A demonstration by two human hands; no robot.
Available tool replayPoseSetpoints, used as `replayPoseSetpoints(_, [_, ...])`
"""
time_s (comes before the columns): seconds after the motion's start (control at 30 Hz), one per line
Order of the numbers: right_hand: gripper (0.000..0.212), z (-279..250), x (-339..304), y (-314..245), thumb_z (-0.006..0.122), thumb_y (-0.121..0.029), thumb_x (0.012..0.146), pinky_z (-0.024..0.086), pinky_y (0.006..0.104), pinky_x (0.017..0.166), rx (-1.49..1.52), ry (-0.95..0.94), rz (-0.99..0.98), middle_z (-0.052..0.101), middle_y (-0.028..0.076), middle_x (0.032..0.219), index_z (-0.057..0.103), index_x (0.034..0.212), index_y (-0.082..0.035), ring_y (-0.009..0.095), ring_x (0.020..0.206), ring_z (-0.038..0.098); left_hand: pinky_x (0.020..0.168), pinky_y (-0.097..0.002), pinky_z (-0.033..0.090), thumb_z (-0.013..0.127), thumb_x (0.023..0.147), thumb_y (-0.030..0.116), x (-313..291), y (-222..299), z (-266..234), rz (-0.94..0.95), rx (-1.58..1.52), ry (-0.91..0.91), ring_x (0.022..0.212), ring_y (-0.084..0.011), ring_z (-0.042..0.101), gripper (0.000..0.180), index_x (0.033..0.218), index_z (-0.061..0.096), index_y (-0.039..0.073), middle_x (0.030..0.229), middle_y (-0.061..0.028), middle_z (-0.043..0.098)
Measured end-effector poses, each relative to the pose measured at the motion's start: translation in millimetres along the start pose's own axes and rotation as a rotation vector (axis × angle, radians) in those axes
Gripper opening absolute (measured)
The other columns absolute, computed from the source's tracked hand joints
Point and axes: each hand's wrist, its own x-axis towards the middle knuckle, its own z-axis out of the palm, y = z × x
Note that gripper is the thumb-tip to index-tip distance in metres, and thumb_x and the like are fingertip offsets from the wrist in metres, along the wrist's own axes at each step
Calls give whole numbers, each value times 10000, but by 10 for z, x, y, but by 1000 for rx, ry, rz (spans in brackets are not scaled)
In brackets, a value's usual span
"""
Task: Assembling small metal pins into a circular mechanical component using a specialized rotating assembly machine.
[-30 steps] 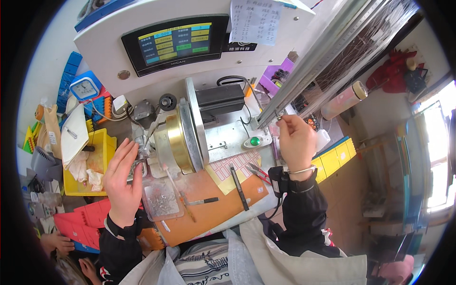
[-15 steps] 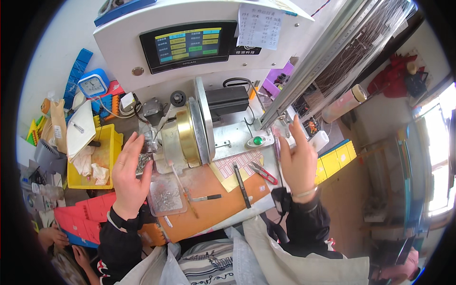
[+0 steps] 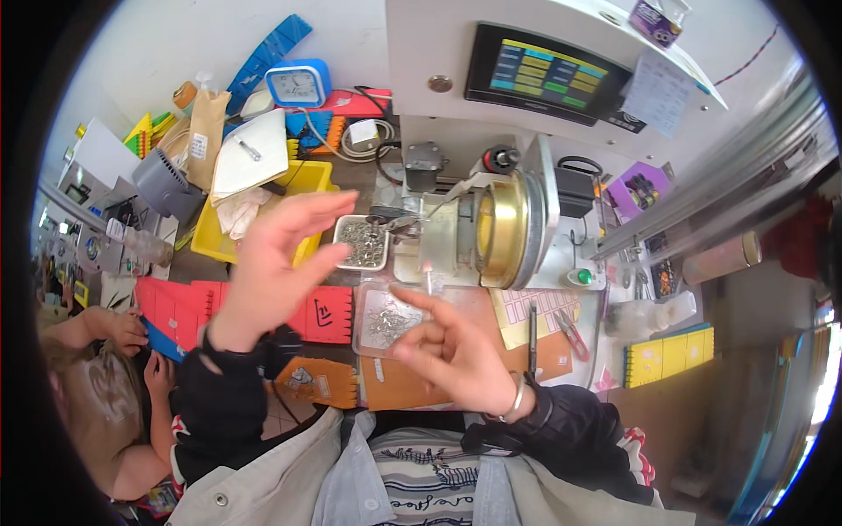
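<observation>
one hand (image 3: 452,352) near clear tray (image 3: 362,338)

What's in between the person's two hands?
In the head view, a red tooth-edged board and a clear plastic tray of small metal bits show between the left hand and the right hand.

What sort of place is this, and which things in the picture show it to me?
Probably a small workshop or factory. A machine with a control screen and a brass-coloured drum stands behind a clear tray holding small metal pieces, and another person's hand shows at the left.
</observation>
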Motion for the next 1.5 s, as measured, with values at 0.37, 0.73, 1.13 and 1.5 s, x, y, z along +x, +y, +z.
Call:
replayPoseSetpoints(0.37, [579,130,787,106,672,-133,975,283,180,503,564,577,-247,569,-37,927,416,1488,-45,-13,650,407,872,-312,522,539,1037,181,212,117,-671,-154,-656,-30,949,-155,660,254,1166,611,-25,1063,-94,687])
replayPoseSetpoints(0.73, [173,38,876,240,593,-215,1036,234,204,501,822,651,-118,452,-100,774,605,1165,-101,11,588,317,926,-286,487,615,971,90,949,-107,-33,-214,-161,-413,1043,-119,621,220,1158,655,-18,1112,-61,678])
replayPoseSetpoints(1.13, [176,-67,1111,198,576,-237,1041,238,204,512,789,680,-119,419,-90,773,558,1164,-112,3,584,309,884,-363,490,638,937,119,1182,-399,220,171,217,-623,1026,-292,629,150,994,644,-20,1077,-135,657])
replayPoseSetpoints(1.5, [126,189,631,-32,554,-183,1041,266,218,513,935,483,-78,439,-62,760,584,1108,-80,32,588,338,753,-405,500,761,762,88,259,-48,511,660,473,-83,924,-290,620,138,844,653,59,962,-85,611])
